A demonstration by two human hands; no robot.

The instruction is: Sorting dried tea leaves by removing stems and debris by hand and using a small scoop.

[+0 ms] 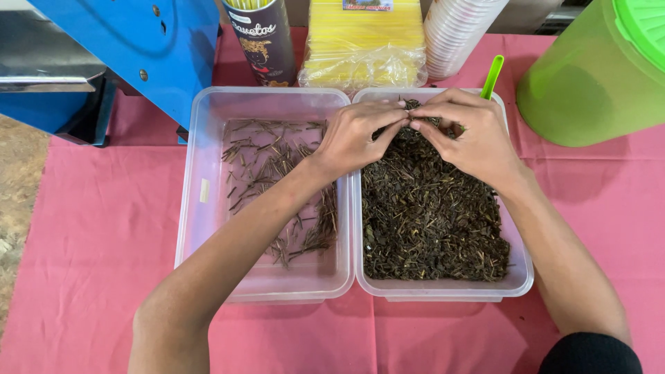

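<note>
Pinching at dried leaf bits, both hands meet over the far end of the right tub.

Left hand (353, 135) and right hand (460, 131) press fingertips together on a small pinch of dark dried leaves (429, 215); what exactly sits between the fingers is hidden. The right clear tub (518, 277) looks nearly full, while the left clear tub (208, 208) holds only scattered thin stems (277, 163), so most sorting seems left. Both forearms angle inward from the near edge over the pink cloth (90, 228).

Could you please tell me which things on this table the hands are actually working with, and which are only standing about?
In use:
left hand
right hand
right tub of dark leaf bits
left tub of picked stems

Standing about:
green jug
green scoop
yellow packet
cup stack
dark tube
blue machine
</note>
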